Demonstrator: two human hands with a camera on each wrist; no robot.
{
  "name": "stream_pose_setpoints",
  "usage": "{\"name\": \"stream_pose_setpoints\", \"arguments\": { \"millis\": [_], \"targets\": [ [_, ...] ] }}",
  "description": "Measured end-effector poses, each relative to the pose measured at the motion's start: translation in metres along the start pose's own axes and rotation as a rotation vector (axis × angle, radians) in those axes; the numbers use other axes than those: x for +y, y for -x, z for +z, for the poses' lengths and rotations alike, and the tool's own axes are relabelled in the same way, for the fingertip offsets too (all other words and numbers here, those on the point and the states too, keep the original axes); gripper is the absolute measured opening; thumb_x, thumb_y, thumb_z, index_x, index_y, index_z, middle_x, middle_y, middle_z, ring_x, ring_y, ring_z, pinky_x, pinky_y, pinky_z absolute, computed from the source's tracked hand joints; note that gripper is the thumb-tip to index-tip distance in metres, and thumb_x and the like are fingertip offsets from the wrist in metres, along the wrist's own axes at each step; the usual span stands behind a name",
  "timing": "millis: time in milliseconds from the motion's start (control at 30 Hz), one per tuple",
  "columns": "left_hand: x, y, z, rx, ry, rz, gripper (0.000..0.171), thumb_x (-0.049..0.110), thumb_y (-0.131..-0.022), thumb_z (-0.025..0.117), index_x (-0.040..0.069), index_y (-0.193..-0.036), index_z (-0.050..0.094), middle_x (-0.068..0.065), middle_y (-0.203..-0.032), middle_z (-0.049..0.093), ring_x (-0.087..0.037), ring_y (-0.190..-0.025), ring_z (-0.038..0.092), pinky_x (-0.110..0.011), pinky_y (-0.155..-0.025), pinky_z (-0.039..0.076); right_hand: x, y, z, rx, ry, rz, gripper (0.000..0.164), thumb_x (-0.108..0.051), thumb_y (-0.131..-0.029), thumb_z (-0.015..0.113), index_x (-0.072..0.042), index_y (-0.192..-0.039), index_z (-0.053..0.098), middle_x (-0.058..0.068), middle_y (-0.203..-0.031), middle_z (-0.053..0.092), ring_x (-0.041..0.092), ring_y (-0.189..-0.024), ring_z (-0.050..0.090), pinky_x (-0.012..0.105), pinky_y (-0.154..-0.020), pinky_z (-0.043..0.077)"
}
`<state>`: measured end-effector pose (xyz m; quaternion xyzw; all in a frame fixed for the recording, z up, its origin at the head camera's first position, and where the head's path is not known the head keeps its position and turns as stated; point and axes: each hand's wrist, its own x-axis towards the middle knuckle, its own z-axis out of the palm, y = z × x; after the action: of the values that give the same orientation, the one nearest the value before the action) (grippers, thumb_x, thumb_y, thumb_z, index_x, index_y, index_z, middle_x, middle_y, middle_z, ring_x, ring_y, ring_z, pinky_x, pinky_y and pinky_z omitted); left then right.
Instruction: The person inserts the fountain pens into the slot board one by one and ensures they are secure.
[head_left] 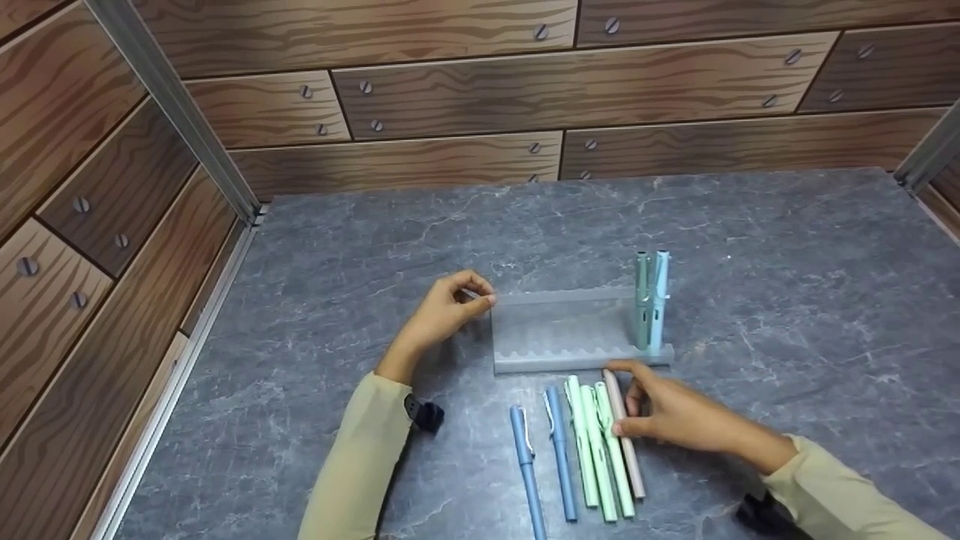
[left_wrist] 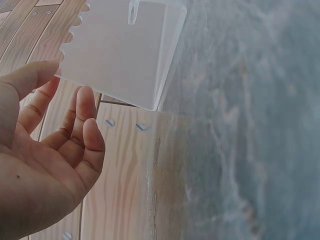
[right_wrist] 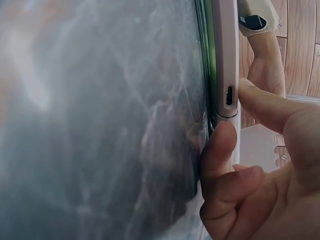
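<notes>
Pinching the pink pen (head_left: 631, 457): right hand (head_left: 667, 409), near its upper end
Pink pen: in front of the clear rack (head_left: 559, 326), beside three light-green pens (head_left: 598, 454)
Left hand (head_left: 442, 309): pinches the clear rack's left corner
Clear rack, right end: dark-green pen (head_left: 642, 319) and light-blue pen (head_left: 659, 307), upright

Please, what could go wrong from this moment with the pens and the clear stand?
The pink pen is close beside a light green pen, so the right hand, pinching the first, might knock the second.

The left hand holds a corner of the clear stand; a tug there could shift it and unsettle the dark green pen and the light blue pen upright at its other end.
</notes>
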<state>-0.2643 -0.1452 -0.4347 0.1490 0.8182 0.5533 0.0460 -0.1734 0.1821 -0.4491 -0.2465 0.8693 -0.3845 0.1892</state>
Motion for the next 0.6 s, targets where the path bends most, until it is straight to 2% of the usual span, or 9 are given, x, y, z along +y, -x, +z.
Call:
{"name": "stream_pose_setpoints", "arguments": {
  "millis": [600],
  "targets": [
    [0.0007,0.0007,-0.0003,-0.008,-0.002,-0.007,0.013,0.014,-0.091,0.066,0.004,-0.098,0.065,-0.010,-0.099,0.066,-0.010,-0.070,0.055,-0.023,-0.063,0.046,-0.0004,0.0010,-0.0012,-0.023,-0.092,0.041,0.085,-0.022,-0.077,0.080,-0.001,-0.143,0.031,0.009,-0.084,0.053,0.005,-0.055,0.050,0.025,-0.046,0.049]
  ]
}}
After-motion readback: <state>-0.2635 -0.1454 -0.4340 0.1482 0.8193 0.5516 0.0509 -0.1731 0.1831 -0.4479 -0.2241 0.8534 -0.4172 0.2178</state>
